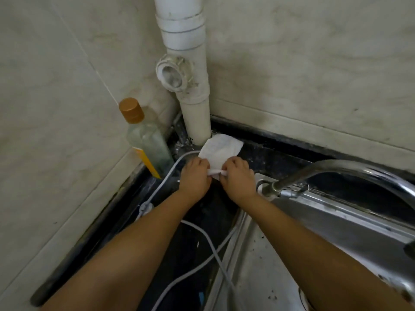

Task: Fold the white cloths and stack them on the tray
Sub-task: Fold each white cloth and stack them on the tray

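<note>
At corner of dark counter (265, 158), beside steel sink (336, 232), pipe (195, 117) and bottle (146, 140) were seen. White cloth (221, 148) was spread flat against pipe foot, near edge gathered. That edge was pinched by left hand (195, 176) and right hand (238, 178), fingers pressed together on fabric. Cloth judged light, limp, possibly damp; corners best gripped for folding. Cable (202, 239) lay close. No tray was seen.

Bare forearms, seemingly no sleeves
</note>
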